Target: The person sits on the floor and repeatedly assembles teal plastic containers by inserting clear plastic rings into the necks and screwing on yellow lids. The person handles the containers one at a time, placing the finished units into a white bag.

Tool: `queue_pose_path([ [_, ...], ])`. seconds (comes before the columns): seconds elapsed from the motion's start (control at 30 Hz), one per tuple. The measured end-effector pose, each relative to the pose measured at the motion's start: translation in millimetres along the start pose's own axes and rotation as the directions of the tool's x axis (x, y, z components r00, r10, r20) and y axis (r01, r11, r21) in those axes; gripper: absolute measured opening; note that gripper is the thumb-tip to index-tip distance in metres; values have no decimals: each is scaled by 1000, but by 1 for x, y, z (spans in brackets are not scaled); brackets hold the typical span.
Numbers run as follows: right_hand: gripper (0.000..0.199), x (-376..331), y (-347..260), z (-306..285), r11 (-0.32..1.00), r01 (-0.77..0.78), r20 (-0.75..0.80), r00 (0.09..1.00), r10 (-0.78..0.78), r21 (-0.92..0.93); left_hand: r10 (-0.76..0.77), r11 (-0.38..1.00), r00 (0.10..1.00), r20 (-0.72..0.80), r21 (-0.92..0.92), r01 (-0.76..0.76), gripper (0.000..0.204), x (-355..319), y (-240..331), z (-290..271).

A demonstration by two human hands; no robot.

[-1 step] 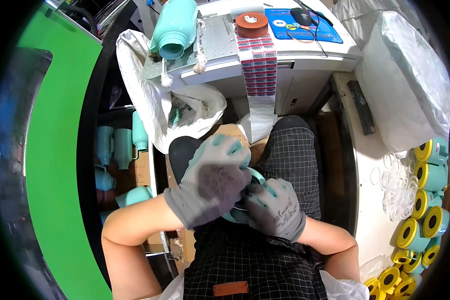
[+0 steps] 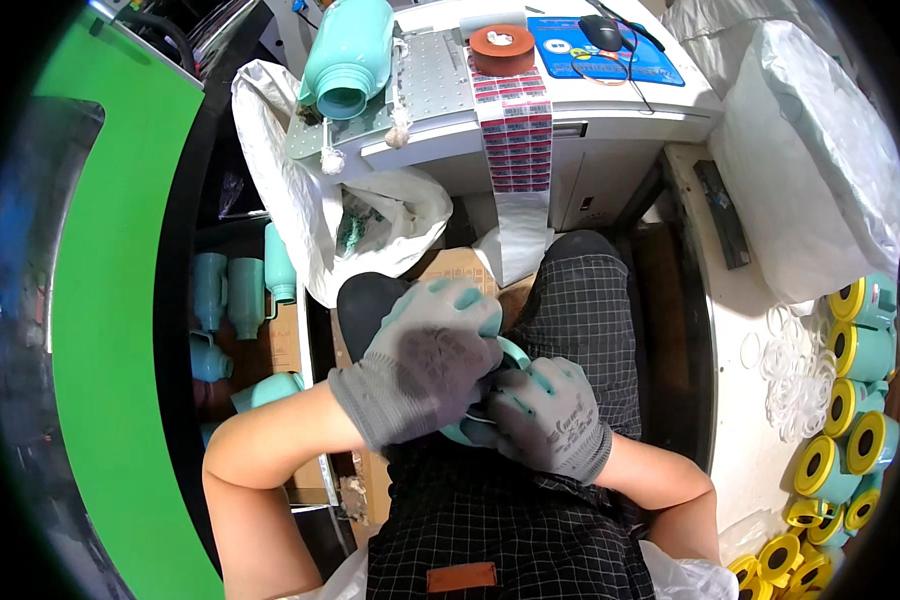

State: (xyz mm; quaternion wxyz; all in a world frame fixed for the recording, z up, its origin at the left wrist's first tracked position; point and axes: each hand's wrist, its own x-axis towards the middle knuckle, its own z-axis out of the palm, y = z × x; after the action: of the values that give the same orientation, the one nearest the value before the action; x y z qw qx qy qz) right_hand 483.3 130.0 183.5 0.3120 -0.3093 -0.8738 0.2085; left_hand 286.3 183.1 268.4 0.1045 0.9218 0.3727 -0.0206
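Over my lap, both gloved hands close round a teal plastic piece (image 2: 515, 352). Only its curved rim or handle and a bit of its lower side show; the rest is covered by the gloves. My left hand (image 2: 435, 345) lies across it from above, fingers bent over its far side. From the right, my right hand (image 2: 547, 412) grips it low, with curled fingers. A dark part with a thin pale edge shows between the hands, too hidden to name. Both gloves are grey with teal fingertips.
A white workbench (image 2: 440, 135) ahead carries a teal bottle body (image 2: 348, 55), a roll of labels (image 2: 503, 50) and a mouse (image 2: 601, 33). White bags (image 2: 290, 180) stand nearby. Teal jug bodies (image 2: 247, 297) lie left; white rings (image 2: 798, 390) and teal-and-yellow lids (image 2: 816, 468) lie right.
My left hand's fingers have shifted very slightly down towards me. Both hands keep their grip on the teal piece, and the surroundings look the same.
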Motion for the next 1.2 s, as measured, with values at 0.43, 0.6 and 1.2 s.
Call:
queue_pose_path([
  [0.43,38,-65,19,-2,999,-20,-361,932,30,31,-88,778,856,-509,-572,-260,36,15,0,50],
  [0.6,79,-112,-13,-44,612,-698,-66,638,767,372,-44,878,911,-411,-451,-161,62,4,44,128],
  [1.2,99,-109,26,16,769,-541,156,839,522,340,-391,917,754,-528,-294,270,28,224,-216,51],
])
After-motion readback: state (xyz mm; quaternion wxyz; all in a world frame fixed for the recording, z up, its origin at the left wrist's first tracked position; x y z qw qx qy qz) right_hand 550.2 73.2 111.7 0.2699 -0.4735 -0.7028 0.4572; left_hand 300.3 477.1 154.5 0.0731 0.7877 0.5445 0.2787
